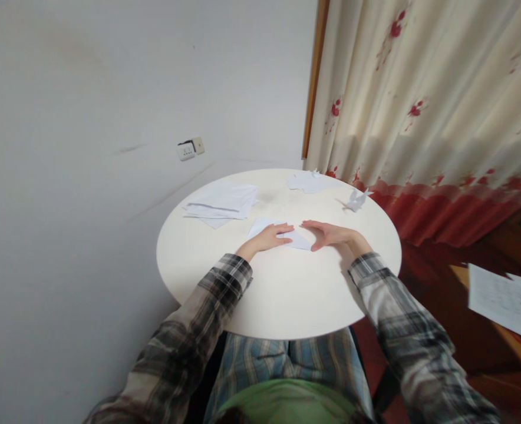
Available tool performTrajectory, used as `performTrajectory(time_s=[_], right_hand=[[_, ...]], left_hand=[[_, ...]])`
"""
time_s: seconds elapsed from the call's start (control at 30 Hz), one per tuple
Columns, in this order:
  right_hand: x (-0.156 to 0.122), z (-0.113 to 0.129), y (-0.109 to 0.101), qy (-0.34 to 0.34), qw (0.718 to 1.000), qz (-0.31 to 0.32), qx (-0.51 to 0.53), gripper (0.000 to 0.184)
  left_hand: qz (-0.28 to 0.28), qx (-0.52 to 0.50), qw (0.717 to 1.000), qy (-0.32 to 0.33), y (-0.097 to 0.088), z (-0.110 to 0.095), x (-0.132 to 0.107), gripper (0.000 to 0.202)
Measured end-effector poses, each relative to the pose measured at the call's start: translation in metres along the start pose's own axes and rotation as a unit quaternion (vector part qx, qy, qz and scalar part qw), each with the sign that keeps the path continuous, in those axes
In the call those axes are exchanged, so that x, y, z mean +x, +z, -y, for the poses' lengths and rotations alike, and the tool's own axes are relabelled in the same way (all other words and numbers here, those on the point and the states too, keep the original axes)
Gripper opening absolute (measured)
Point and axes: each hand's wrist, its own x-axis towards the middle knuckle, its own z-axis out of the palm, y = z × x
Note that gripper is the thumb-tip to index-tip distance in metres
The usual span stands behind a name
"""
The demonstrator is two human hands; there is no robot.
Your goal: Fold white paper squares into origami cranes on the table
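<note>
A folded sheet of white paper [301, 240] lies on the round white table [282, 294] in front of me. My left hand [270, 237] rests on the paper with its fingers stretched out flat, covering its middle part. At the paper's right end is my right hand [328, 234], thumb and fingers apart in a curved shape; whether its fingertips touch the paper edge is hard to tell. Right of that hand stands a small folded paper figure [356, 200], which looks like a crane.
A stack of white sheets [223, 201] lies at the table's back left. More white paper [311, 181] is at the back, with another small folded piece [315, 173] behind it. A wall socket [185, 151], a floral curtain [402, 118] and a side surface bearing papers [505, 300] surround the table.
</note>
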Motion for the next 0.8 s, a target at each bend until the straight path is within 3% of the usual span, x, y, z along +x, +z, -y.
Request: performTrajectory(time_s=[0.23,0.4,0.53,0.8], right_hand=[[0.009,0.005,0.018,0.047,0.981,-0.189,0.017,0.028],[0.015,0.016,0.028,0.05,0.962,-0.245,0.107,0.029],[0.014,0.029,0.029,0.082,0.932,-0.225,0.273,0.032],[0.009,0.035,0.023,0.1,0.893,-0.133,0.419,0.023]], left_hand=[[0.012,0.053,0.998,-0.016,0.001,-0.008,-0.006,0.068],[0.005,0.077,0.997,-0.003,0.005,-0.007,-0.006,0.075],[-0.013,0.09,0.996,0.01,0.007,-0.006,-0.004,0.072],[-0.044,0.093,0.994,0.041,0.007,-0.009,-0.006,0.065]])
